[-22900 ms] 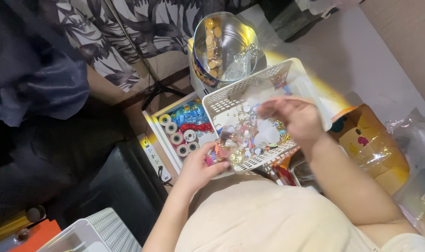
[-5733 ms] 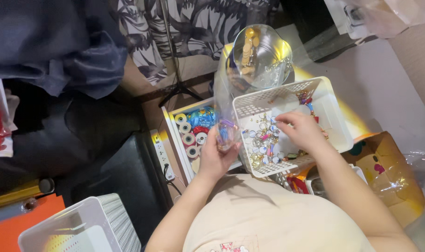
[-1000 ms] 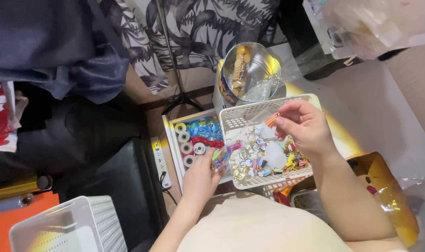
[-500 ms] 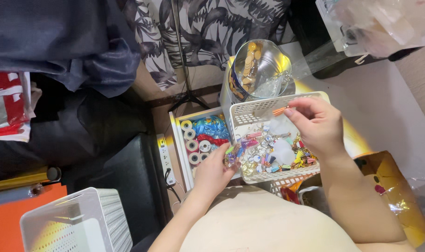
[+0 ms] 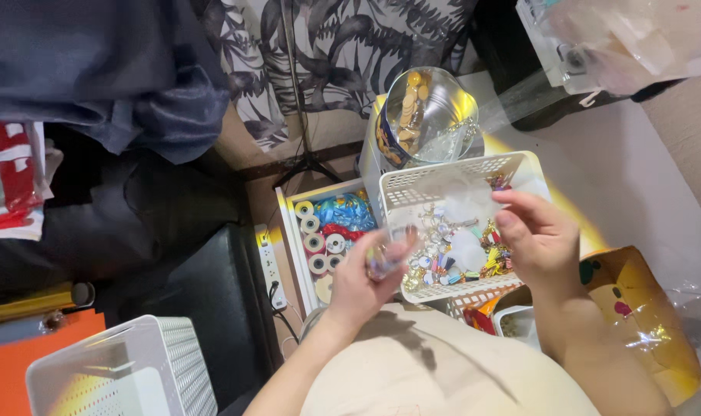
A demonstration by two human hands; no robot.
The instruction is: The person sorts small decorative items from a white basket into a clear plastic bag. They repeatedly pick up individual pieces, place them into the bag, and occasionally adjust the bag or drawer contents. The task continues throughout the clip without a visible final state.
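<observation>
A white plastic basket (image 5: 450, 171) full of small colourful trinkets and clear packets rests on my lap, in front of me. My left hand (image 5: 359, 283) is at the basket's near left corner, its fingers closed on a small clear packet (image 5: 384, 259) with coloured bits inside. My right hand (image 5: 541, 240) is over the right side of the basket, with thumb and fingers pinching a thin translucent bag (image 5: 464, 202) that hangs above the trinkets.
A round shiny tin (image 5: 427, 115) with gold pieces stands behind the basket. A tray of tape rolls (image 5: 319, 240) and a power strip (image 5: 270, 266) lie to the left. A yellow box (image 5: 644, 310) is at right, another white basket (image 5: 127, 371) at lower left, and dark clothing (image 5: 96, 69) at upper left.
My right hand no longer shows the small orange piece and now pinches a translucent bag. My left hand has lifted slightly with its clear packet. The view has shifted a little.
</observation>
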